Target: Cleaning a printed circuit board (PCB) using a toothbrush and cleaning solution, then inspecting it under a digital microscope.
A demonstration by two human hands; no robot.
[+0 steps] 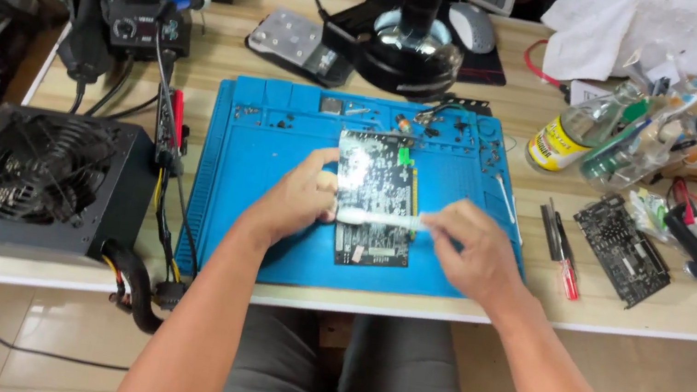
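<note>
Blue silicone covers the middle of the pale wooden tabletop (pixel 480 306): a work mat (pixel 235 206) whose near edge runs just short of the tabletop's near edge. At far left a black power supply (pixel 43 180) with a round fan grille sits at the near-left corner, its cables (pixel 162 223) trailing between it and the mat's left edge, so little free room remains there. On the mat, the left part is bare blue surface.

The left hand (pixel 296 202) rests on the mat with its fingers (pixel 324 185) pressed against the left edge of a green circuit board (pixel 372 195), steadying it; the board lies flat in the mat's centre, long side running near to far. Across the board's lower half lies a white brush-like tool (pixel 382 220), blurred, pinched at its right end by the fingers (pixel 442 225) of the right hand (pixel 469 257), which sits over the mat's right part.

Right of the mat, screwdrivers (pixel 559 248) lie just beside its edge, then a second dark board (pixel 621 250) near the tabletop's near edge, with bottles (pixel 597 128) and clutter behind.
</note>
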